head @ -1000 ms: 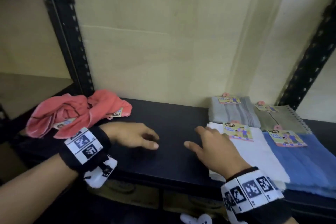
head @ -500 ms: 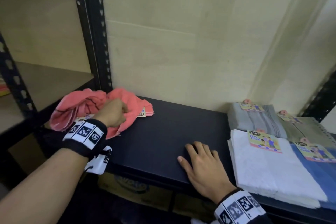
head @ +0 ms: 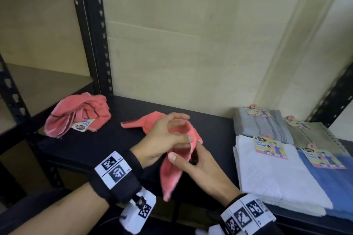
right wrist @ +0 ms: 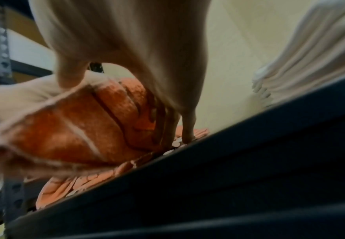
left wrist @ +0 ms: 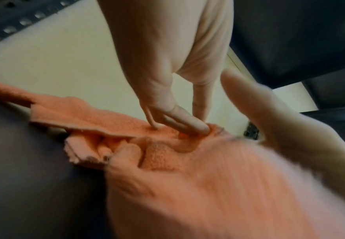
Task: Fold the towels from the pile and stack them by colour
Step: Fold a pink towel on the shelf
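4 folded stacks (head: 277, 168) lie at 3 o'clock. Both hands, left (head: 162, 139) and right (head: 198, 166), pinch 1 pink towel (head: 172, 173) at centre; another (head: 76, 116) waits crumpled at 10 o'clock. Folding seems nearly done.

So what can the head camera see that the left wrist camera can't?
Only the head view shows the crumpled pink pile by the shelf post, and the folded stacks at the right: grey towel, white towel and blue towel, with paper tags. Only the left wrist view shows up close a fingertip pressing into the cloth's folds. Both show the pink towel held by the left hand and right hand over the black shelf.
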